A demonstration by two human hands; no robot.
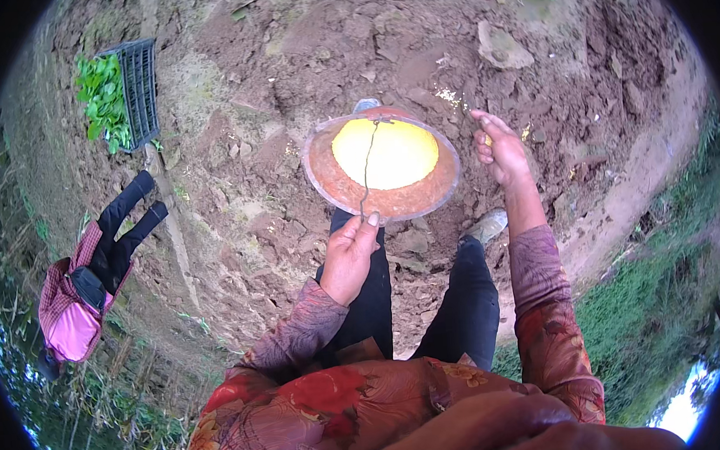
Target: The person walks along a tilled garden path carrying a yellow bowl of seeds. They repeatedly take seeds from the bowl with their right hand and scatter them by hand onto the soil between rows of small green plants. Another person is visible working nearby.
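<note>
In front of my legs hangs a wide, rusty-brown basin [321,163] with yellow granules [385,153] inside, glaring bright in the light. A thin bent wire handle [367,171] crosses over its mouth. My left hand [350,257] is closed on the near end of that wire, at the rim. Out to the right of the basin, my right hand [500,149] is held above the soil with its fingers curled in. A bit of yellow shows between those fingers. Beside the fingertips, small pale-yellow grains [449,97] are scattered against the soil.
Rough, cloddy brown soil [250,174] surrounds me, with a flat stone-like lump [504,47] ahead on the right. At the far left stand a dark plastic crate [141,94] with leafy green seedlings [103,100] and another person [76,300]. Grass [647,331] borders the right side.
</note>
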